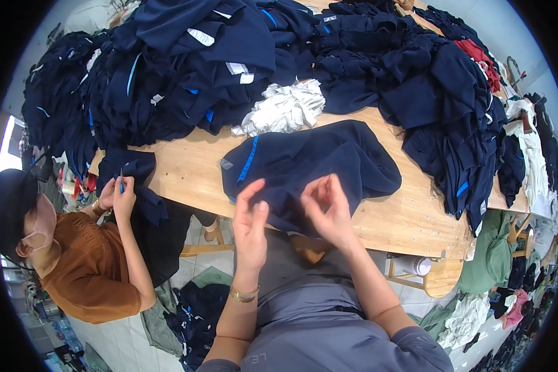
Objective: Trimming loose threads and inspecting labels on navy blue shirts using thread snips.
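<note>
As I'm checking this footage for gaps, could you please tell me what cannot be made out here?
In the head view:
- Right hand: blur softens the fingers, so whether they pinch anything is unclear.
- Blue tool: partly covered by a co-worker's hand.
- Wooden table: its far edge is mostly buried under heaped navy garments.

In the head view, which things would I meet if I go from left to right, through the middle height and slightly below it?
Seated co-worker in a brown shirt, left hand, right hand, white cup, green cloth.
</note>
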{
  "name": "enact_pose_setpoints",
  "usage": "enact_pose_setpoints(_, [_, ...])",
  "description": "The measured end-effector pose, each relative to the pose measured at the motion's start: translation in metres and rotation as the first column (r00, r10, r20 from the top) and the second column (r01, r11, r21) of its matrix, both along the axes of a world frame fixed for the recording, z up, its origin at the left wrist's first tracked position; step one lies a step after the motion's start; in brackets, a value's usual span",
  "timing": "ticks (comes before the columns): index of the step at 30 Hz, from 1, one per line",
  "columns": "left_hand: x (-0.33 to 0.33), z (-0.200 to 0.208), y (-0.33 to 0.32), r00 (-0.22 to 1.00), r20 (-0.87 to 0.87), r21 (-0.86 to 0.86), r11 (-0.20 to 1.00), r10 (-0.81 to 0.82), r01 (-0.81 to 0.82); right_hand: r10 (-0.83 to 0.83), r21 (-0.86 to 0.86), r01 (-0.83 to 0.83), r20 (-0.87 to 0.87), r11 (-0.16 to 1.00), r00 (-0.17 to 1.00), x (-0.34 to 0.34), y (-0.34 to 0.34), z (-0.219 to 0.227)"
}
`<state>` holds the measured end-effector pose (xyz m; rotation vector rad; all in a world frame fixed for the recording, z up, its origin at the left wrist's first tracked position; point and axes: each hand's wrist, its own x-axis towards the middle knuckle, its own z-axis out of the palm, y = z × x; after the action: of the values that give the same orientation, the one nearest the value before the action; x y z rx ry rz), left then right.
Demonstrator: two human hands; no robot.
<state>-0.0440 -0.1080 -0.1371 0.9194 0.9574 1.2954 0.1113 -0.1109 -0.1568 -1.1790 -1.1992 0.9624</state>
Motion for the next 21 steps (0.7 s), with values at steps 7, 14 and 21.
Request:
enact_pose_setpoints(7, [-0.03,-0.016,0.006,0.999,-0.006,0.003,0.999,0.046,-0.046,-0.118,0.064,0.1,0.603,0.993,0.789,0.029,-0.016,-0.013])
enact_pose_setpoints(14, [-0.028,-0.02,-0.005,0.98,0.105,-0.154,0.976,0.17,-0.153,-0.178,0.062,0.168,0.468,0.984,0.865,0.026,-0.036,-0.057])
enact_pose_setpoints(21, [-0.045,-0.029,-0.009,0.457,-0.827,0.4,0.914,0.327,0.072,-0.365,0.004,0.368,-0.121,0.93,0.923,0.061,-0.029,-0.022])
